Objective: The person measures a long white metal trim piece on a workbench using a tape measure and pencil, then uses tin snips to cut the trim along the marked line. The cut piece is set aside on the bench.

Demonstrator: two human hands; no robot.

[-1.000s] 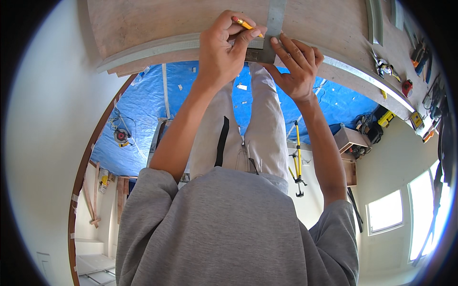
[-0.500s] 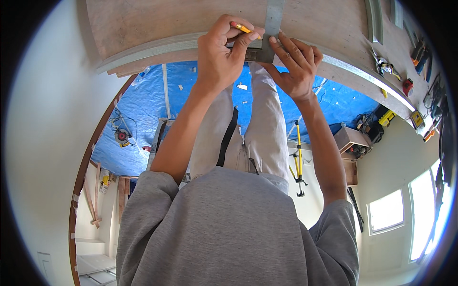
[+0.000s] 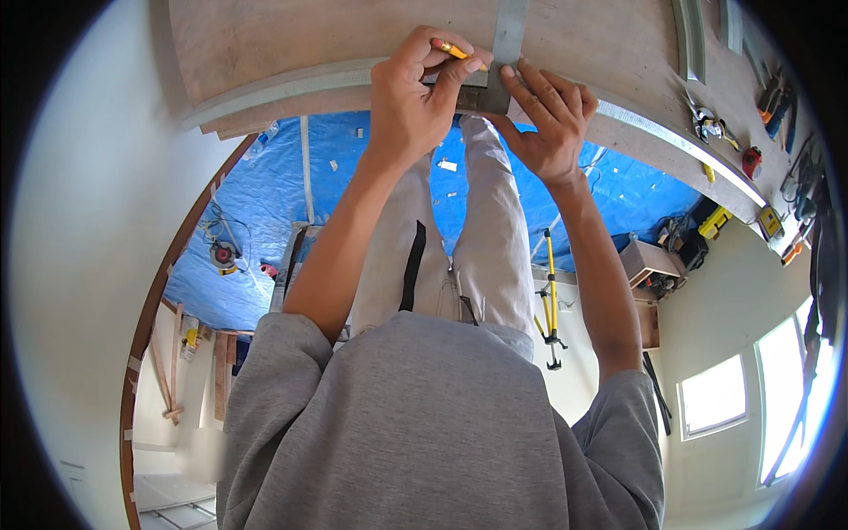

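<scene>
My left hand pinches a yellow pencil, its tip end down by the edge of a metal square. The square lies across a long galvanized metal channel on a wooden board, its blade pointing away from me. My right hand holds the square at its corner, fingers spread on top and thumb along the near edge. The pencil's point is partly hidden by my fingers.
The wooden worktop bears pliers, a red tape measure and shorter channel pieces at the right. Below, a blue tarp covers the floor, with a circular saw at left and a yellow tripod at right.
Both hands stay at the square with almost no movement; the pencil has shifted very slightly. The whole view has moved a little.
</scene>
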